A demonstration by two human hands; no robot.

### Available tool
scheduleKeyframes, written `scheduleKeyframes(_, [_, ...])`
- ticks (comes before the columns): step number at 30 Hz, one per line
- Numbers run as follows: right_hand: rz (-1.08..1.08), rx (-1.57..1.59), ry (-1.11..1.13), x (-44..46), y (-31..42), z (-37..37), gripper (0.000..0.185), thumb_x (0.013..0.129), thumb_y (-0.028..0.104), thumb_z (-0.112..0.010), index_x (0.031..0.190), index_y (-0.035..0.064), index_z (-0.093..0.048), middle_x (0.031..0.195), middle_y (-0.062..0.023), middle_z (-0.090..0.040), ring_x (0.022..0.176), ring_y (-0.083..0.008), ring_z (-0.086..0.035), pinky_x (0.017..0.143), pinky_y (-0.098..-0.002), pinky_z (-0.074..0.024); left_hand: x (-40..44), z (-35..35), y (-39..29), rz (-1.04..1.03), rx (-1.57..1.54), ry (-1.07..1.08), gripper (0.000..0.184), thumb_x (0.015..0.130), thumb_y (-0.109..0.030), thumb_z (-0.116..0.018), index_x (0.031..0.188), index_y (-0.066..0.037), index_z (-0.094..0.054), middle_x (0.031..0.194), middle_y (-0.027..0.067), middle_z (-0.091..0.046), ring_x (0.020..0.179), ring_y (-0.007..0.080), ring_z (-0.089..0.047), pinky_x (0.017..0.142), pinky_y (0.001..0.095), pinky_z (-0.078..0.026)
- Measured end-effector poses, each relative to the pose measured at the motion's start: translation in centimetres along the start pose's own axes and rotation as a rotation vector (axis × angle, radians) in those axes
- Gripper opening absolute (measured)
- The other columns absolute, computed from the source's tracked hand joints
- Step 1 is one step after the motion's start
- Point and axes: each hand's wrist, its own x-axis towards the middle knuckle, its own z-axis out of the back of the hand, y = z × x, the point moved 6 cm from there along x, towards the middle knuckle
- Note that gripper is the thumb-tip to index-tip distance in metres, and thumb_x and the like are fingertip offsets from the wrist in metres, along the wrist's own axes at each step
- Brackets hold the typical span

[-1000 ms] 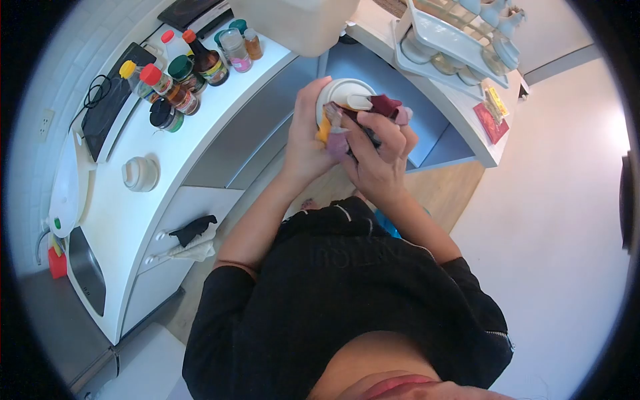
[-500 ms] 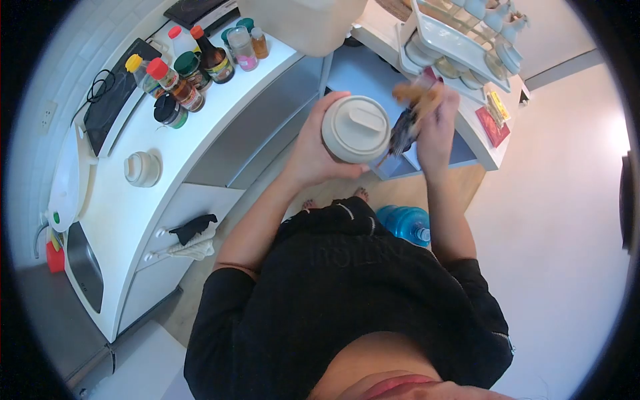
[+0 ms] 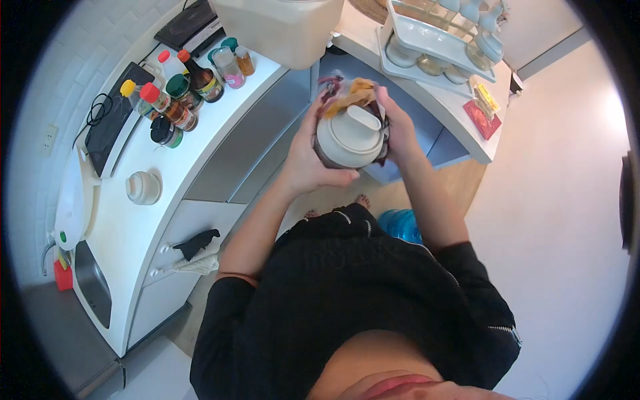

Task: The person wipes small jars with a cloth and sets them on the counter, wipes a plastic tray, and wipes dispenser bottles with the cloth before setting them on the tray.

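My left hand (image 3: 308,157) is wrapped round the side of a jar with a white lid (image 3: 350,141), held up in front of my body. The lid has a raised bar-shaped handle and faces me. In my right hand (image 3: 399,127) is a crumpled multicoloured cloth-like bundle (image 3: 357,92) with orange, dark red and dark patches. It lies against the far and right sides of the jar, touching it. Whether it is cloth or a soft packet I cannot tell. The jar's lower body is mostly hidden by my hands.
Several sauce and spice bottles (image 3: 180,110) stand on the left white counter, with a similar white-lidded jar (image 3: 143,188) nearer me. A rack of jars (image 3: 440,40) and a red packet (image 3: 481,120) are on the right counter. A blue water bottle (image 3: 400,225) lies on the floor.
My right hand has moved left with the crumpled bundle, from beside the jar onto its far and right sides. The jar has tilted and shifted slightly.
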Motion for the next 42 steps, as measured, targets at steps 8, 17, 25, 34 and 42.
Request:
scheduleKeyframes(8, [0.494, -0.181, -0.429, -2.7, -3.6, 1.7, 0.061, 0.099, 0.043, -0.028, 0.145, 0.0066, -0.010, 0.145, -0.0123, -0.026, 0.133, -0.0231, -0.029, 0.109, -0.0362, -0.0248, 1.6, 0.0, -0.5, -0.065, -0.072, -0.207, 0.096, 0.053, -0.008, -0.080, 0.134, 0.000, -0.030, 0.124, 0.0135, -0.048, 0.116, 0.0221, -0.048, 0.099, 0.0336, -0.038])
scheduleKeyframes(17, [1.021, -1.316, -0.250, -4.7, 0.6, -2.9, 0.047, 0.078, 0.024, -0.060, 0.122, 0.0076, -0.056, 0.134, -0.0080, -0.046, 0.126, -0.0279, -0.039, 0.106, -0.0467, -0.0244, 1.4, 0.5, -0.1, -0.174, 0.143, -0.230, 0.086, 0.058, -0.008, -0.080, 0.130, -0.002, -0.034, 0.120, 0.0131, -0.049, 0.110, 0.0215, -0.051, 0.094, 0.0335, -0.042])
scheduleKeyframes(25, [1.045, -1.003, -0.343, -5.2, -2.1, -1.2, 0.040, 0.076, 0.031, -0.061, 0.109, 0.0074, -0.059, 0.124, -0.0066, -0.053, 0.119, -0.0287, -0.043, 0.105, -0.0455, -0.0266, 1.2, -0.1, -1.1, -0.108, 0.094, -0.101, 0.094, 0.052, -0.010, -0.083, 0.131, -0.003, -0.034, 0.121, 0.0103, -0.048, 0.114, 0.0204, -0.048, 0.098, 0.0328, -0.039])
scheduleKeyframes(34, [0.351, 0.025, -0.518, -4.0, -1.1, 2.7, 0.046, 0.098, 0.033, -0.031, 0.128, -0.0006, -0.043, 0.123, -0.0126, -0.052, 0.111, -0.0215, -0.053, 0.097, -0.0337, -0.0414, 1.2, -0.3, -2.6, 0.024, -0.133, 0.194, 0.140, 0.046, -0.023, -0.088, 0.147, -0.009, 0.009, 0.141, 0.0152, -0.033, 0.130, 0.0240, -0.034, 0.109, 0.0346, -0.022])
scheduleKeyframes(42, [-0.109, -0.012, -0.056, -1.3, 1.9, 2.9, 0.029, 0.090, 0.027, -0.054, 0.095, 0.0003, -0.063, 0.092, -0.0075, -0.064, 0.086, -0.0143, -0.059, 0.080, -0.0285, -0.0468, 0.9, -1.6, -2.7, -0.050, -0.236, 0.437, 0.146, 0.049, -0.015, -0.087, 0.142, -0.017, 0.026, 0.150, 0.0156, -0.012, 0.137, 0.0225, -0.019, 0.111, 0.0353, -0.017])
